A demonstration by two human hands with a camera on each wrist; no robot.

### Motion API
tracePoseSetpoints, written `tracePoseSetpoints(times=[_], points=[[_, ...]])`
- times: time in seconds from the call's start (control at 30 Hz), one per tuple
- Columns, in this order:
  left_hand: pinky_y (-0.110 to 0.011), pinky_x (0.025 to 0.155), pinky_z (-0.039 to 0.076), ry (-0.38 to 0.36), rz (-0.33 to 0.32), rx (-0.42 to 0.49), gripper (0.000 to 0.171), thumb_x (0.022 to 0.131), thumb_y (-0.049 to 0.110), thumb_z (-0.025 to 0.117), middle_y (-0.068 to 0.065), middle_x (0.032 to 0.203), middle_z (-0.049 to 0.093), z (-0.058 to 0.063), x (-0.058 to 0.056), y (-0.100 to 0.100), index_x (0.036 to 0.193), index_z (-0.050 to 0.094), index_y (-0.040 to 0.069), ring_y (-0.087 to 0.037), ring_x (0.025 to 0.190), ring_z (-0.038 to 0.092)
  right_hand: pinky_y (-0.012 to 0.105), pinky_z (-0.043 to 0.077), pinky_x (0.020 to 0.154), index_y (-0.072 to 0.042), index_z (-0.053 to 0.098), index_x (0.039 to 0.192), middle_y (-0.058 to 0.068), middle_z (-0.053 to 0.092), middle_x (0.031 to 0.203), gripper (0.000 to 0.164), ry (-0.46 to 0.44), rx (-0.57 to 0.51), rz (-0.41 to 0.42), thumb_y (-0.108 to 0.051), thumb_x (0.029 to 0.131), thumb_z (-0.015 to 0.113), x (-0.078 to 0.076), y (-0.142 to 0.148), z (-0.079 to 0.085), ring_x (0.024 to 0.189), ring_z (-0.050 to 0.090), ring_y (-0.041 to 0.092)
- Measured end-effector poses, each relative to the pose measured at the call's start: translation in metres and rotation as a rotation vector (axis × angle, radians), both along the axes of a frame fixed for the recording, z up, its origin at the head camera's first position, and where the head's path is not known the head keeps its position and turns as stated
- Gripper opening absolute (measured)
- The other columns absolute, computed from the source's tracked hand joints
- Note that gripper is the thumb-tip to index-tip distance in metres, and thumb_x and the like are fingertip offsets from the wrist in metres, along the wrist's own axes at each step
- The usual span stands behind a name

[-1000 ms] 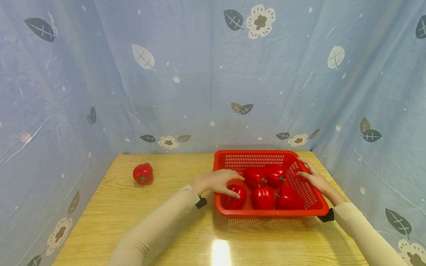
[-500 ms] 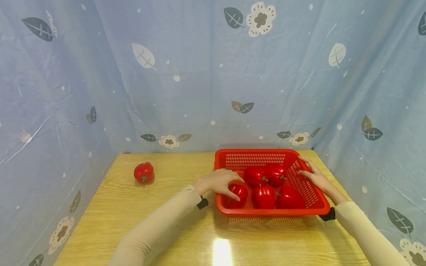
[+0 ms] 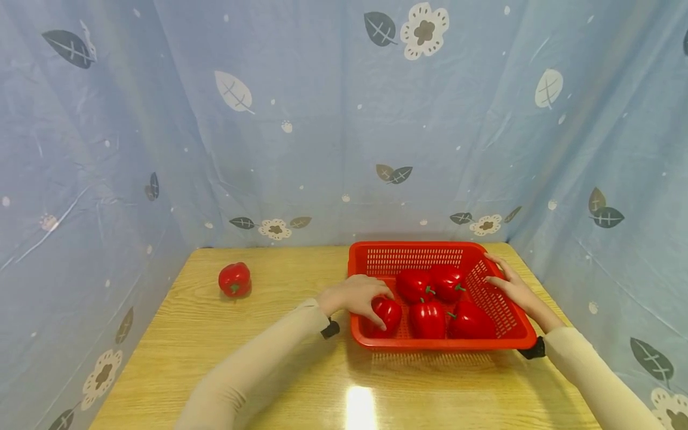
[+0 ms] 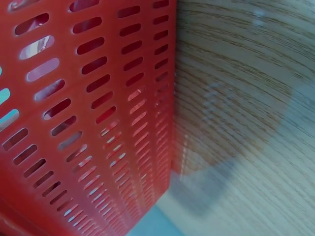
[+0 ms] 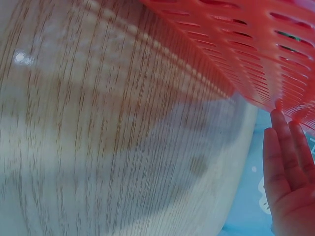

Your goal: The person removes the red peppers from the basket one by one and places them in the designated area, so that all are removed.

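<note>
In the head view, a red plastic basket (image 3: 435, 344) with slotted walls stands on the wooden table, holding several shiny red bell peppers with green stems. My left hand (image 3: 359, 297) reaches over its left rim, thumb and fingers around the left front bell pepper (image 3: 389, 315); the palm side is hidden. Only the basket's outer wall (image 4: 108, 113) shows in the left wrist view, not the hand. At the right rim my right hand (image 3: 515, 291) holds the basket, thumb inside. Its fingers (image 5: 288, 152) lie along the outer wall in the right wrist view.
One more red bell pepper (image 3: 235, 280) sits by itself at the back left of the table (image 3: 290, 269). A blue patterned curtain (image 3: 301, 137) hangs behind the table and along both sides.
My left thumb and fingers have drawn in closer around the left front bell pepper. The right hand stays at the basket's rim. The whole head view has shifted slightly.
</note>
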State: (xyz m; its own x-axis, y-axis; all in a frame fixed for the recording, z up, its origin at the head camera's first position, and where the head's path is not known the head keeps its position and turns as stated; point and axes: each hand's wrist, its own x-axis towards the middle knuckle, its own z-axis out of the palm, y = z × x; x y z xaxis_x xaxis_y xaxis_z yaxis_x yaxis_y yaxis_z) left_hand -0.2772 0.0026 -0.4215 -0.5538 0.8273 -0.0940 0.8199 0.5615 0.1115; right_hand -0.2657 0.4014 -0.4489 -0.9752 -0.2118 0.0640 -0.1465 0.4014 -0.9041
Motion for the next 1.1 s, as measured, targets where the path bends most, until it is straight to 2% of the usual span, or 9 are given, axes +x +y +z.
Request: tracePoseSetpoints(times=[0.13,0.4,0.53,0.77,0.97,1.1], points=[[-0.021,0.082,0.040,0.009,0.007,0.006,0.066,0.065,0.069,0.067,0.015,0.116,0.058,0.000,0.000,0.000,0.117,0.058,0.030,-0.004,0.101,0.053,0.035,0.056,0.062,-0.009,0.012,0.148,0.038,0.033,0.130,0.060,-0.015,-0.006,-0.008,-0.013,0.097,0.045,-0.001,0.000,0.001,0.075,0.066,0.018],[-0.019,0.070,0.038,-0.029,0.036,0.036,0.066,0.061,0.070,0.070,0.018,0.099,0.059,-0.003,-0.003,0.001,0.111,0.059,0.028,-0.002,0.082,0.049,0.034,0.056,0.062,-0.010,0.014,0.148,0.036,0.031,0.130,0.060,0.012,-0.024,0.016,-0.011,0.097,0.045,-0.002,0.000,0.001,0.078,0.065,0.015],[-0.018,0.069,0.038,-0.040,0.033,0.044,0.066,0.059,0.070,0.071,0.018,0.093,0.057,-0.003,-0.004,0.001,0.108,0.059,0.027,-0.001,0.080,0.050,0.034,0.056,0.061,-0.009,0.014,0.148,0.035,0.031,0.130,0.060,0.016,-0.028,0.022,-0.011,0.097,0.046,-0.001,0.000,-0.001,0.077,0.065,0.014],[-0.017,0.065,0.037,-0.070,0.023,0.119,0.065,0.059,0.070,0.071,0.019,0.086,0.054,-0.007,-0.006,-0.001,0.107,0.059,0.028,0.000,0.075,0.049,0.035,0.056,0.062,-0.010,0.012,0.148,0.035,0.032,0.130,0.060,0.001,-0.035,0.032,-0.012,0.098,0.045,-0.001,0.001,-0.002,0.079,0.065,0.015],[-0.016,0.065,0.038,-0.100,0.026,0.170,0.067,0.058,0.069,0.072,0.019,0.086,0.055,-0.009,-0.007,-0.002,0.108,0.059,0.026,0.002,0.075,0.050,0.036,0.056,0.062,-0.011,0.013,0.148,0.028,0.039,0.125,0.060,0.002,-0.032,0.024,-0.012,0.098,0.045,-0.001,0.001,-0.002,0.079,0.066,0.018],[-0.017,0.067,0.039,-0.110,0.035,0.197,0.067,0.058,0.069,0.072,0.020,0.088,0.056,-0.010,-0.007,-0.003,0.108,0.060,0.027,0.002,0.077,0.050,0.035,0.056,0.062,-0.011,0.012,0.148,0.033,0.036,0.128,0.060,-0.013,-0.031,0.018,-0.013,0.098,0.045,-0.001,0.000,-0.002,0.078,0.066,0.018]])
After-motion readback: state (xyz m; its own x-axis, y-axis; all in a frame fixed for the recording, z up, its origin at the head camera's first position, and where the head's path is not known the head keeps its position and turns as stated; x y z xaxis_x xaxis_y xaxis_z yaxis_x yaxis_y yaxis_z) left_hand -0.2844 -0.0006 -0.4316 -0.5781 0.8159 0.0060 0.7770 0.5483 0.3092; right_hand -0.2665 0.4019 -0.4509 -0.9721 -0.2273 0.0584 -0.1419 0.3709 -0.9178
